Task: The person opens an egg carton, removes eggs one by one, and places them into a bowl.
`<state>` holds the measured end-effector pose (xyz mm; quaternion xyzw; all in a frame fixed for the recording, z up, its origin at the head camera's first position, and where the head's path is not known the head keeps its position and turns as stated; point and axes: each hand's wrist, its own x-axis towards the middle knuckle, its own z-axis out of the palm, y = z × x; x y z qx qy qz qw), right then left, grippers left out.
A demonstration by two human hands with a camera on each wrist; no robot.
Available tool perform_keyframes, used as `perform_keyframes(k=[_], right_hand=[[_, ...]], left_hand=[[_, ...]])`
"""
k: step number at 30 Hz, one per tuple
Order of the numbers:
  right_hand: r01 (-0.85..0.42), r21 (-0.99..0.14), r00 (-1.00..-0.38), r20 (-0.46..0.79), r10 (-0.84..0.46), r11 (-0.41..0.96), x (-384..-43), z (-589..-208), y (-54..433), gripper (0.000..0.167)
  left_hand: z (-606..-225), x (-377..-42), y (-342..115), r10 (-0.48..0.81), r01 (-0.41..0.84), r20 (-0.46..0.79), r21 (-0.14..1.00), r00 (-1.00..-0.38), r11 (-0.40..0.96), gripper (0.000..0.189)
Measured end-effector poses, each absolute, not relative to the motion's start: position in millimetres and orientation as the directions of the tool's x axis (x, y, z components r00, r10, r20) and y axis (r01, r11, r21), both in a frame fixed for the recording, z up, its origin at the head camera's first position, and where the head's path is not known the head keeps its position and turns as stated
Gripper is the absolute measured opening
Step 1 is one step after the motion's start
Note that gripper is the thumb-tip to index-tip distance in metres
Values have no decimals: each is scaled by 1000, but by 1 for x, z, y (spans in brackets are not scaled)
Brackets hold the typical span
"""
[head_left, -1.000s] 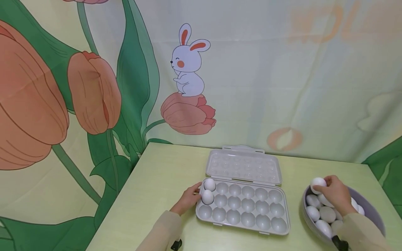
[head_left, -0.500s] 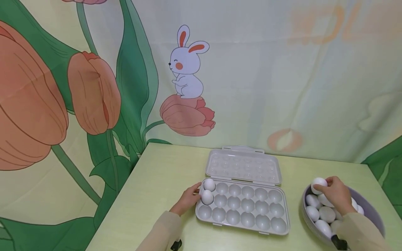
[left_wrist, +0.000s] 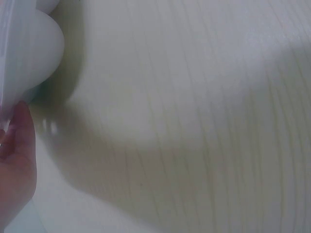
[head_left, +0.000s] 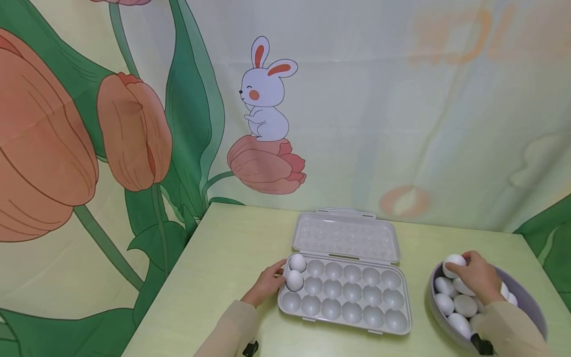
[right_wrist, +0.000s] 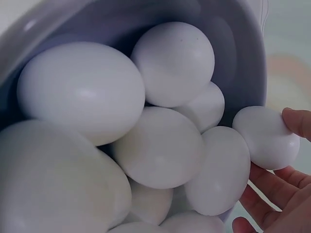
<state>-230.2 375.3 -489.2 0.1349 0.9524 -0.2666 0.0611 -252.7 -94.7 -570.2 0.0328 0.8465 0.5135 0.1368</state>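
Observation:
A grey plastic egg box lies open on the table, its lid folded back. Two white eggs sit in its leftmost column. My left hand holds the box by its left edge; in the left wrist view, fingers meet the side below a rounded cup. At the right, my right hand pinches a white egg at the far-left rim of a bowl. The right wrist view shows the thumb on one side of this egg and fingers underneath.
Several white eggs are piled in the bowl, some hidden by the right arm. The pale yellow table ends at a printed cloth backdrop. Dark wrist devices sit at both sleeves.
My right hand has shifted very slightly to the right with the egg still pinched. The left hand and the egg box keep their places.

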Motion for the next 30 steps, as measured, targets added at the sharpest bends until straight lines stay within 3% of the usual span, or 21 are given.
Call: perform_keyframes(k=[12, 30], right_hand=[[276, -397, -959, -177, 222, 876, -232, -493, 373, 56], [316, -415, -946, -200, 253, 853, -233, -502, 376, 68]], left_hand=[[-571, -253, -95, 193, -86, -202, 871, -960, 483, 56], [-572, -253, -95, 194, -79, -195, 872, -961, 483, 55]])
